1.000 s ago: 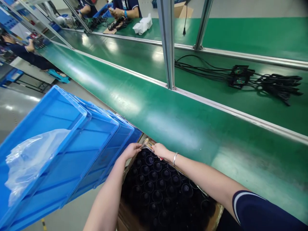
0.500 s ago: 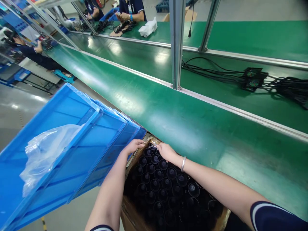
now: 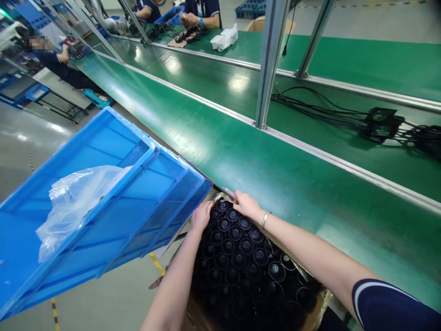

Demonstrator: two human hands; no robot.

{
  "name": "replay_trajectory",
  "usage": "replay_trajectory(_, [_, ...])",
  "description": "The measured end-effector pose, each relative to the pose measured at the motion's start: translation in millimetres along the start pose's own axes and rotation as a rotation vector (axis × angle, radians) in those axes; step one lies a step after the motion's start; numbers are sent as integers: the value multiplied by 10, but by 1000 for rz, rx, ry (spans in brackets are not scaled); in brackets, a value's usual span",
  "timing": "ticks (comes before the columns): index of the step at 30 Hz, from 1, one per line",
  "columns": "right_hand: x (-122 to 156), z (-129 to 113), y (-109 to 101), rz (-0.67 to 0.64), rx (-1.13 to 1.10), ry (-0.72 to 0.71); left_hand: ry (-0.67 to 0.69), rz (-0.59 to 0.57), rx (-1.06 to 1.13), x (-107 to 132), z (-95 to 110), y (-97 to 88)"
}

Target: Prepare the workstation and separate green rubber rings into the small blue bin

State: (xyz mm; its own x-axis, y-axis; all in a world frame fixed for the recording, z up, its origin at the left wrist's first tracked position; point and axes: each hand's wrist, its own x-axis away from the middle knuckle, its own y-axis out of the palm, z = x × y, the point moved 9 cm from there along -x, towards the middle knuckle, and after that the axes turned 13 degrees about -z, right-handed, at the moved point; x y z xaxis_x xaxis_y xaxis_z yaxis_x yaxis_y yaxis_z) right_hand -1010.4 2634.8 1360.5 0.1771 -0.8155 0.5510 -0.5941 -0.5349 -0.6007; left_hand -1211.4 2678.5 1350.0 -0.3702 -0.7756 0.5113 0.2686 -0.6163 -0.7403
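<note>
An opened cardboard box [image 3: 319, 307] stands against the near edge of the green worktop, packed with rows of black, round, cup-like parts [image 3: 227, 247]. At the box's far left corner my left hand [image 3: 201, 215] has its fingers curled over the rim. My right hand [image 3: 245, 205] is closed around a slim red-and-grey tool [image 3: 230, 193], whose tip points to the far left over the corner; its exact kind is too small to tell. Crinkled clear tape or film shows along the box's rim.
Stacked, tilted blue crates [image 3: 151, 184] stand left of the box, with a clear plastic bag [image 3: 79, 197] inside. A metal post [image 3: 270, 69] rises from the green worktop [image 3: 213, 151]. Black cables [image 3: 320, 110] lie behind it. Several people work farther back.
My right hand has moved from inside the box corner to just beyond the rim, and the slim tool now shows. My left hand now curls over the rim. The view has shifted slightly.
</note>
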Motion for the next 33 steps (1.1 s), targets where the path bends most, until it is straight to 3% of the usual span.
replay_trajectory(6, [-1, 56, 73, 33, -73, 7, -78, 83, -152, -48, 148, 67])
replay_trajectory(9, [-34, 99, 102, 43, -136, -4, -65, 58, -165, -179, 99, -19])
replay_trajectory(17, [-318, 491, 86, -79, -439, 51, 48, -41, -62, -471, -59, -123])
replay_trajectory(21, [-250, 476, 44, -49, -454, 55, 39, -14, -20, -363, 75, -115])
replay_trajectory(24, [-37, 458, 24, -47, -421, 47, -11, 106, -23, 7, 233, -111])
replay_trajectory(27, [283, 604, -3, -34, -399, 70, -81, 279, -29, 629, 238, -97])
replay_trajectory(29, [550, 799, -89, 60, -376, 108, -177, 389, -20, 1184, 48, -56])
replay_trajectory(31, [825, 983, -128, 130, -415, 128, -320, 510, -11, 1828, -280, 12])
replay_trajectory(33, [1056, 1075, -61, 118, -549, 95, -410, 579, -27, 2411, -589, 149])
